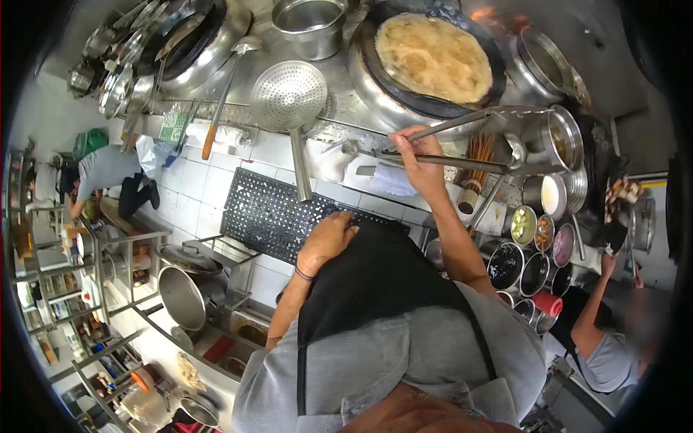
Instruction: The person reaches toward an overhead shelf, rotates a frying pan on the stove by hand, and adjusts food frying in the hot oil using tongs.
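Observation:
My right hand [424, 169] is closed around long metal tongs [451, 160], over the edge of the stove. Beyond it, a golden, foamy round of food or frothing oil [433, 58] fills a dark wok [372, 68]. My left hand [328, 239] lies against my black apron [375, 289] at waist height, its fingers loosely stretched and nothing visible in them. A perforated skimmer [289, 94] lies on the stove in front of me, its handle [301, 166] pointing toward me. A ladle [225, 94] with a wooden handle end lies left of it.
A metal pot [310, 29] stands behind the skimmer. Bowls of ingredients [523, 225] and dark-filled containers [505, 265] crowd the right. A black perforated mat [267, 209] covers the floor. A co-worker [606, 353] works at right; another person [108, 173] bends at left. Flames [491, 14] show behind the wok.

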A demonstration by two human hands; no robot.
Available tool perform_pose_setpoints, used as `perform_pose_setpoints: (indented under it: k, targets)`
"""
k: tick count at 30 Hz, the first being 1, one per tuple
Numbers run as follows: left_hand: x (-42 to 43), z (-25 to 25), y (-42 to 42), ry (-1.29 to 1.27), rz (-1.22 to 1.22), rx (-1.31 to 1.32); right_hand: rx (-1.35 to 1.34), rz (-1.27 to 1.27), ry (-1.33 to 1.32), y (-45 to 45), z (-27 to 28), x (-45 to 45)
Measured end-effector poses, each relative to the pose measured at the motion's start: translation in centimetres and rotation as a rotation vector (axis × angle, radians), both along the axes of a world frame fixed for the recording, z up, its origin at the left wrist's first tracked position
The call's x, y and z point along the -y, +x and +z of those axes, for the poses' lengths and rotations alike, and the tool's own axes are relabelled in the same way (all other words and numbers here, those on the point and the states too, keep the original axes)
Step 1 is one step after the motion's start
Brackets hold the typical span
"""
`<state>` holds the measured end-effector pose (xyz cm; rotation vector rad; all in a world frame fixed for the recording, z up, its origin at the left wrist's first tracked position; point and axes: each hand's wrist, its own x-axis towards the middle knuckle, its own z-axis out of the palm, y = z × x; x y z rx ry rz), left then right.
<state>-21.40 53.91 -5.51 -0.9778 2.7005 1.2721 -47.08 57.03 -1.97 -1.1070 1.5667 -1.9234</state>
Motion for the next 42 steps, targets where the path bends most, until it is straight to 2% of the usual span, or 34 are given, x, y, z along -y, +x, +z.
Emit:
perform_pose_setpoints:
  k: [2,5,6,9,10,13,14,16,18,20,23,26,29,31,35,37,39,42]
  targets:
    - [0.8,-1.1,0.7,0.002,0.011,-0.038,-0.073,0.016,-0.034,0.8,-0.3,1.6]
    - [1.3,-3.7,2.0,-0.02,0.073,0.008,-0.227,0.045,0.21,1.6,-3.3,3.4]
    - [1.5,-4.0,2.6,0.024,0.067,0.018,-0.183,0.051,0.185,1.9,-6.9,4.1]
    - [2.0,-4.6,3.7,0.102,0.112,0.118,-0.277,0.046,0.293,1.8,-8.0,4.4]
    - [2.1,-5.0,4.2,0.093,0.108,0.053,-0.258,0.025,0.236,2.1,-7.3,4.6]
    - [2.7,-6.7,5.2,0.115,0.112,0.001,-0.097,0.03,0.323,2.4,-5.6,4.1]
    - [3.0,-7.0,5.4,0.081,0.091,-0.008,-0.143,0.045,0.378,2.1,-6.2,4.0]
    - [3.7,-7.7,5.5,0.082,0.067,-0.005,-0.112,0.05,0.317,2.2,-9.8,4.3]
    - [4.5,-7.5,4.9,0.081,0.054,0.038,-0.07,0.062,0.312,2.4,-9.9,4.2]
    - [5.0,-6.4,4.6,0.086,0.047,0.13,-0.077,-0.048,0.195,2.2,-6.9,4.5]
    - [5.9,-5.7,4.4,0.123,-0.042,0.06,0.007,-0.207,0.074,0.2,-0.7,3.4]
    - [6.3,-1.9,3.0,0.277,-0.328,-0.11,0.082,-0.374,0.152,-1.7,6.9,-0.1]
    - [6.1,2.4,-2.2,0.204,-0.419,-0.357,0.15,-0.418,0.174,-3.7,8.0,-5.1]
    - [5.9,4.9,-7.4,0.051,-0.381,-0.436,0.22,-0.505,0.128,-2.7,7.9,-7.4]
    - [5.6,7.2,-21.0,-0.583,-0.192,-1.01,0.42,-0.567,-0.01,0.0,4.2,-11.8]
    - [6.3,6.9,-26.4,-0.681,-0.209,-0.961,0.542,-0.623,-0.03,2.2,4.2,-12.8]
    - [7.5,6.1,-30.4,-0.677,-0.289,-0.801,0.64,-0.629,-0.039,3.7,3.9,-14.1]
    - [8.7,5.6,-33.5,-0.708,-0.27,-0.628,0.651,-0.701,0.012,4.7,3.0,-15.6]
